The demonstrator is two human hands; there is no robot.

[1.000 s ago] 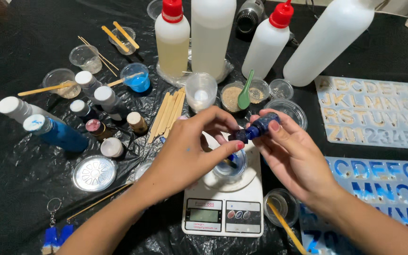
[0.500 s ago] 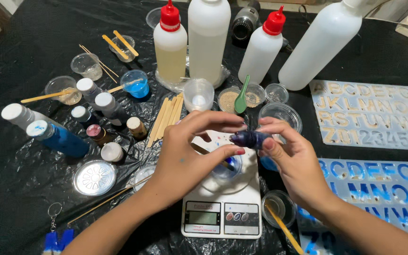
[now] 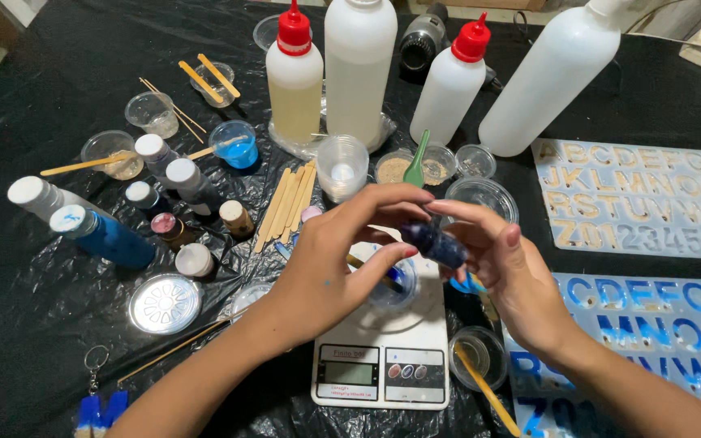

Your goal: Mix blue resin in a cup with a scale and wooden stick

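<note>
Both hands meet over a white kitchen scale [image 3: 383, 357] on a black plastic sheet. My right hand [image 3: 506, 272] holds a small dark blue bottle [image 3: 434, 243] tilted on its side. My left hand [image 3: 342, 264] has its thumb and fingers curled at the bottle's left end. Under the hands a small clear cup [image 3: 393, 285] with blue liquid and a stick in it stands on the scale.
Squeeze bottles with red caps [image 3: 295, 77] and big white bottles [image 3: 359, 69] stand at the back. Small pigment bottles [image 3: 107, 235], cups and wooden sticks [image 3: 285, 203] lie left. Letter moulds [image 3: 642, 195] lie right, one with blue fill [image 3: 659, 316]. A cup with a yellow stick [image 3: 476, 357] sits beside the scale.
The view has shifted slightly. Both hands stayed over the scale; the bottle has tipped from slanted to lying nearly level, and my left fingers have moved along it.
</note>
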